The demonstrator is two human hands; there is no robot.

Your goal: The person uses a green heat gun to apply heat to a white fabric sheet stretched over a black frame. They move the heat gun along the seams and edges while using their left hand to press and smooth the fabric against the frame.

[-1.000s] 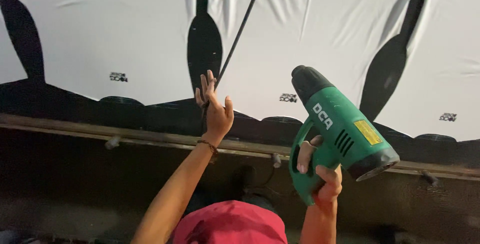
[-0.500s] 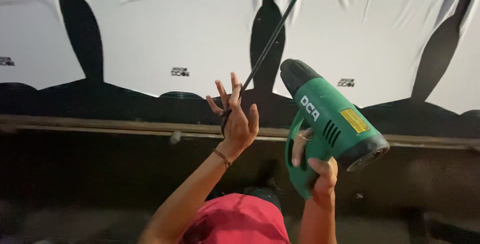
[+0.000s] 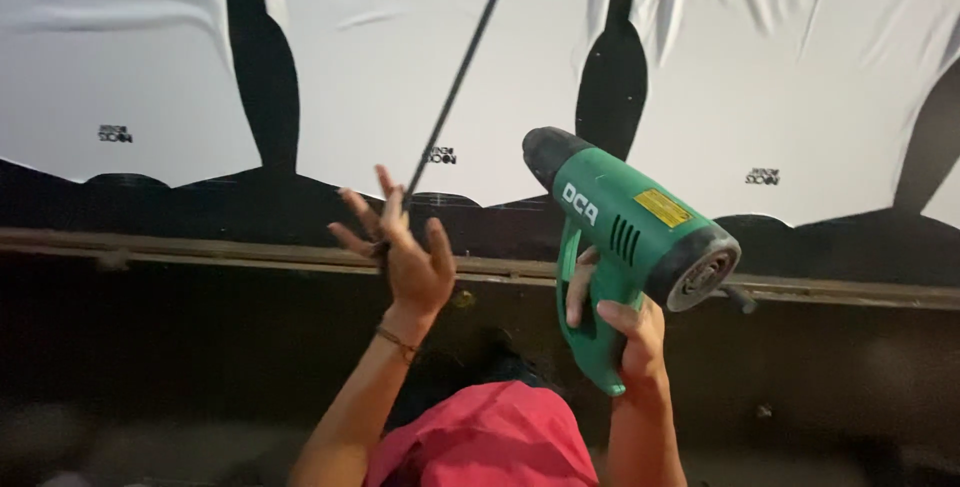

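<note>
Your right hand (image 3: pixel 628 332) grips the green plastic heat gun (image 3: pixel 625 247); your left hand (image 3: pixel 405 252), fingers spread wide, touches the thin black cord (image 3: pixel 460 77) beside it.

1. My left hand (image 3: pixel 405 252) is raised with fingers spread, touching the lower end of the thin dark rod (image 3: pixel 460 82), which runs up and to the right from it.
2. To its right, apart from it, my right hand (image 3: pixel 625 332) grips the handle of the green plastic heat gun (image 3: pixel 625 227), whose nozzle points up and left.
3. Behind both runs the long wooden rail (image 3: pixel 200 249), and above the rail the white stretched sheet (image 3: pixel 400 47).
4. Below, between my forearms, sits the red cloth (image 3: pixel 485 442).
</note>
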